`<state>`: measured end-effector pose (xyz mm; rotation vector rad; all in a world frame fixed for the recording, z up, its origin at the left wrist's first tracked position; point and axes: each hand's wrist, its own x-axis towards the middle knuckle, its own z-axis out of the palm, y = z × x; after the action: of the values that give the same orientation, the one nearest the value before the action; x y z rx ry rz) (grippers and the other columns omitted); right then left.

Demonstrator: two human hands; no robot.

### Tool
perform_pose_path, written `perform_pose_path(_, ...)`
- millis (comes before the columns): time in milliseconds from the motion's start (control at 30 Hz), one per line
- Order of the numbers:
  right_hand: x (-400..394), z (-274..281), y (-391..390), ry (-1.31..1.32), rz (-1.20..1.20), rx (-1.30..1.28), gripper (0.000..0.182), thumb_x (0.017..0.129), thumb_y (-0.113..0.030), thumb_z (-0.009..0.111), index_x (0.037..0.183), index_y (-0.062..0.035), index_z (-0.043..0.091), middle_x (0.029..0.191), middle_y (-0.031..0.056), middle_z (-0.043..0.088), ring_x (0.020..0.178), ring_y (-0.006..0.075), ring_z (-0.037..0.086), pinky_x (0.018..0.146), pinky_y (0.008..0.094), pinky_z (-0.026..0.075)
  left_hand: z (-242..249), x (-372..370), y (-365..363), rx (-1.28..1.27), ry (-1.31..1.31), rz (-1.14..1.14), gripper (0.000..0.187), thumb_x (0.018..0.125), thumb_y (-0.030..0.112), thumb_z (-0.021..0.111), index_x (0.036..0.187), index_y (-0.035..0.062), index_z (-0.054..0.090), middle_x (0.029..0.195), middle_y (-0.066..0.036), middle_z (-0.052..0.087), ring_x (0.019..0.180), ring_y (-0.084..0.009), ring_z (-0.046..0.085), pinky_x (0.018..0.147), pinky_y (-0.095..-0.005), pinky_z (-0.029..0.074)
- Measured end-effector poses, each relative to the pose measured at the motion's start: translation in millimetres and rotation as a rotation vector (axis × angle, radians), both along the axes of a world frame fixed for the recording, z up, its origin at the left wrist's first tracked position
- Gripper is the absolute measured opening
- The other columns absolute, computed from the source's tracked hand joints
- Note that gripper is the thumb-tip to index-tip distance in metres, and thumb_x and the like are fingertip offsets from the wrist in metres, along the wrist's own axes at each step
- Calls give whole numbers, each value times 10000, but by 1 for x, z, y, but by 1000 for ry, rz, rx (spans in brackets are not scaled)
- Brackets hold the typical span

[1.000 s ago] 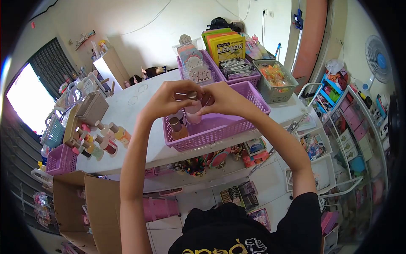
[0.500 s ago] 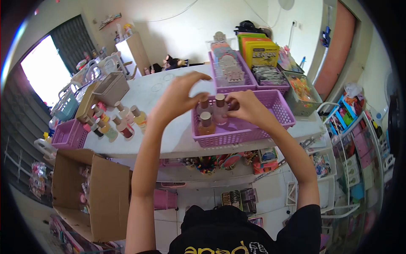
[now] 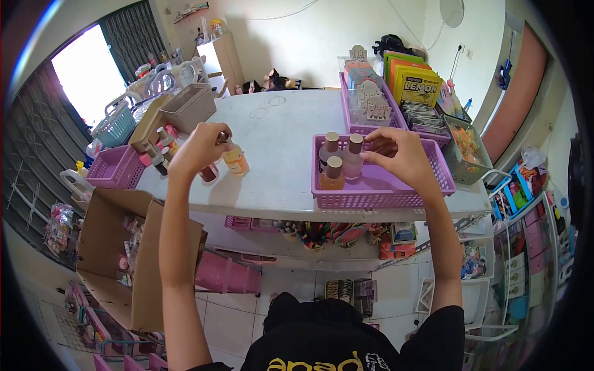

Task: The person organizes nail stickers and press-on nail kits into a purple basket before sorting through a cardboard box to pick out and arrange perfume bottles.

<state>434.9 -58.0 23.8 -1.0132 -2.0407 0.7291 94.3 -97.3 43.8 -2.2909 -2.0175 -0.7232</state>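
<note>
My left hand (image 3: 199,149) is pinched at the cap of a perfume bottle (image 3: 236,162) with yellow-orange liquid, which stands upright on the white table. Under this hand, a bottle with a dark red label (image 3: 208,173) shows in part. On the right, my right hand (image 3: 401,154) is open over the purple basket (image 3: 377,200), thumb and fingers apart, fingertips right beside a pink perfume bottle (image 3: 352,162). Grouped with that one at the basket's left end are a bottle with a dark label (image 3: 330,148) and an orange perfume bottle (image 3: 332,176).
Several small bottles (image 3: 162,148) stand left of my left hand, near a smaller purple basket (image 3: 117,168) and a grey basket (image 3: 189,106). Behind the working basket are a purple basket of cards (image 3: 368,128) and yellow lemon packs (image 3: 417,86). An open cardboard box (image 3: 167,272) sits front left.
My left hand has moved left from the basket to the bottles on the table and closed at a cap. My right hand has loosened from the pink bottle. The view has shifted left.
</note>
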Motion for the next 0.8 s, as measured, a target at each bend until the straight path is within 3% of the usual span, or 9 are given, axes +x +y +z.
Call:
perform_pose_path(67,5,-3,0,1,-18,5,252,666,-98,681,879,1,590,752,92,635,671,126,614,617,223,481,5,-1,5,-119,51,-57,195,704,85,599,831,-60,570,705,-161,589,586,-205,552,587,-288,446)
perform_pose_path(100,8,-3,-1,3,-25,6,252,666,-98,681,879,1,590,752,92,635,671,126,614,617,223,481,4,1,7,-108,69,-53,203,719,120,609,787,-65,559,668,-157,567,561,-202,529,553,-297,427)
perform_pose_path(333,22,-11,1,11,-42,16,265,670,-148,689,879,-13,597,751,75,632,673,104,599,618,217,469,26,34,8,120,187,-130,248,744,179,618,756,-50,527,639,-128,543,538,-197,500,527,-296,402)
perform_pose_path(400,21,-11,0,36,-49,29,265,673,-152,688,879,-12,598,754,73,631,679,100,597,621,216,468,42,55,1,265,126,-141,278,775,227,580,749,-37,496,648,-157,541,570,-291,508,553,-324,410)
perform_pose_path(533,19,-13,4,187,-55,24,202,701,-115,646,855,5,594,708,86,621,643,111,599,600,221,471,58,97,-1,492,3,-258,288,774,255,594,733,-12,494,607,-120,525,520,-235,489,514,-312,397)
perform_pose_path(567,20,-14,5,245,-51,8,183,714,-107,631,856,3,595,714,87,619,654,112,601,601,221,472,59,107,0,613,33,-292,204,771,179,603,771,-12,530,605,-62,523,526,-113,468,490,-253,374)
perform_pose_path(700,21,-12,4,335,-105,-4,153,734,-81,593,861,2,594,726,91,619,665,117,603,602,227,473,59,149,-5,627,-88,-392,205,751,189,622,738,-2,551,588,-44,521,504,-92,427,465,-229,333)
perform_pose_path(733,22,-14,5,336,-103,24,153,732,-81,588,860,1,595,726,90,620,666,118,601,600,230,473,54,158,-3,619,-117,-436,202,744,195,626,707,10,554,575,-27,526,504,-91,437,458,-233,327)
perform_pose_path(800,24,-17,7,335,-104,52,154,730,-81,583,859,0,595,727,89,620,666,120,600,598,233,472,41,168,4,538,-11,-465,274,709,301,639,657,44,559,558,-51,514,508,-182,485,510,-304,381)
